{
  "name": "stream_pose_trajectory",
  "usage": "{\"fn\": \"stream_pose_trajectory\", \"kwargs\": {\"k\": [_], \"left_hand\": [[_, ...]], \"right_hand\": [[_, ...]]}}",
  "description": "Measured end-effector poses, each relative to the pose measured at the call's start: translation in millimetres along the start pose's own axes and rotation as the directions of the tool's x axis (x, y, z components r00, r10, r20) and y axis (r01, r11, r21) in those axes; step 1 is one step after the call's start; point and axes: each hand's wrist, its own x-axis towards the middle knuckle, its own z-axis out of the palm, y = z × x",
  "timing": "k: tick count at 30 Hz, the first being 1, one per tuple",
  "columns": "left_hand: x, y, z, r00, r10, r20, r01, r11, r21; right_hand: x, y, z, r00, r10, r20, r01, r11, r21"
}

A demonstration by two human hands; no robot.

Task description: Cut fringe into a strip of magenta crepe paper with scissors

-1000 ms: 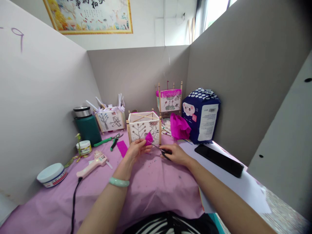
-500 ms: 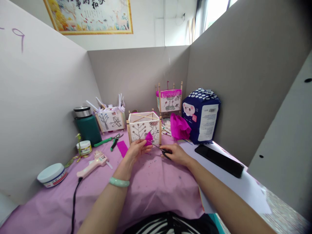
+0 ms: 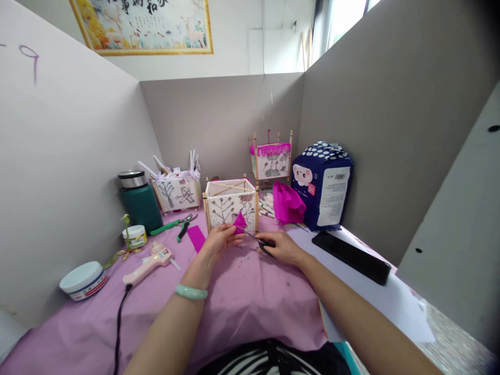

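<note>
Between the thumb and fingers of my left hand [image 3: 222, 240] is a small piece of magenta crepe paper [image 3: 239, 223], its tip pointing up. My right hand [image 3: 282, 247] is closed on the black handles of a pair of scissors [image 3: 267, 247]. The scissor blades reach left to the lower edge of the paper; whether they are parted I cannot tell. Just behind both hands stands a white box with wooden stick corners and plant drawings [image 3: 221, 207]. A flat magenta strip [image 3: 196, 238] lies left of my left hand.
To the left are a pink glue gun [image 3: 150, 264], green-handled pliers [image 3: 172, 226], a green bottle [image 3: 140, 205] and a white tub [image 3: 84, 280]. Crumpled magenta paper [image 3: 288, 203], a blue package [image 3: 324, 187] and a black phone [image 3: 351, 256] sit to the right. Another decorated box [image 3: 177, 191] stands behind.
The magenta paper in my left hand has turned slightly and shows a more pointed outline. Both hands and the scissors stay almost in the same place.
</note>
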Motion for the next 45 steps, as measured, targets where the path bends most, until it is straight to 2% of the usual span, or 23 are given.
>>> {"fn": "stream_pose_trajectory", "kwargs": {"k": [32, 45], "left_hand": [[-1.0, 0.0, 1.5, 1.0, 0.01, 0.0, -0.01, 1.0, -0.005], [4.4, -4.1, -4.0, 0.999, 0.016, 0.028, -0.015, 1.0, -0.019]], "right_hand": [[0.3, 4.2, 3.1, 1.0, 0.028, -0.006, -0.027, 0.999, 0.027], [0.5, 4.7, 3.1, 0.999, 0.035, -0.011, -0.034, 0.999, 0.027]]}}
